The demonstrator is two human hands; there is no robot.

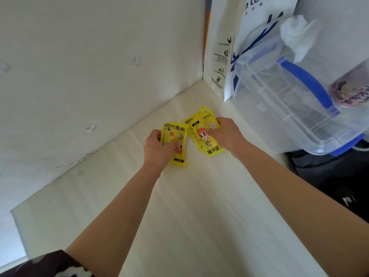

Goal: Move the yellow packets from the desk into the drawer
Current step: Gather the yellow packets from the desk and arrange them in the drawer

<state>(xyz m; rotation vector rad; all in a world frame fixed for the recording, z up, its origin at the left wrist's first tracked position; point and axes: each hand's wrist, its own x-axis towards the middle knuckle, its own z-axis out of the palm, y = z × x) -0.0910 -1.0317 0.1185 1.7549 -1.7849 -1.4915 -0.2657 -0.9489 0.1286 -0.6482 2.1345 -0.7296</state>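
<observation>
Yellow hand-warmer packets [201, 132] lie on the desk [189, 206], left hand [159, 148] and right hand [227, 132] each pinching some; no drawer is in view, none stowed.

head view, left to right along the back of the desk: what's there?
left hand gripping a yellow packet → right hand gripping a stack of yellow packets → clear plastic bin with blue handle → purple drink cup
</observation>
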